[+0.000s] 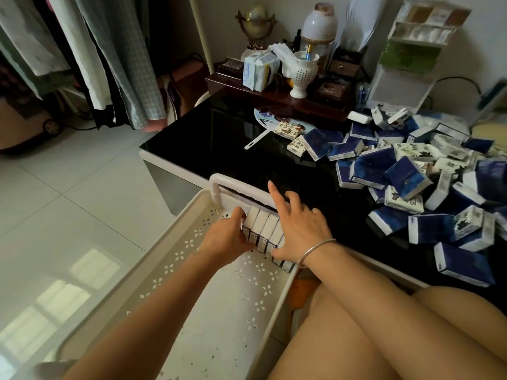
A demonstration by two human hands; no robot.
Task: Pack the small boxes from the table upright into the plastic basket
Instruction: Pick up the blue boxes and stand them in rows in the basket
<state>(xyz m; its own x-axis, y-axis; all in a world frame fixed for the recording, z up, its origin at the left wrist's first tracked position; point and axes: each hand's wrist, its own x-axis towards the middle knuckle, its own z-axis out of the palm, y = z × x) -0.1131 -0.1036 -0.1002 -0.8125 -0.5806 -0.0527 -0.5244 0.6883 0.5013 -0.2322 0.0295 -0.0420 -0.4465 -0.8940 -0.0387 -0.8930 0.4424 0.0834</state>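
Squeeze the row point(262, 229) evenly from both ends so the boxes stay upright against the basket's point(164, 270) far wall. The left hand point(227, 238) curls round the row's 9 o'clock end; the right hand point(300, 231), fingers spread, presses on its 3 o'clock end. The loose pile point(411, 174) lies at the right hand's 2 o'clock.

The plastic basket point(164, 270) sits before the table point(219, 138). A row of small boxes point(264, 229) stands upright in its far end. Loose boxes point(411, 174) lie heaped on the table's right side, a hand fan point(264, 123) to their left.
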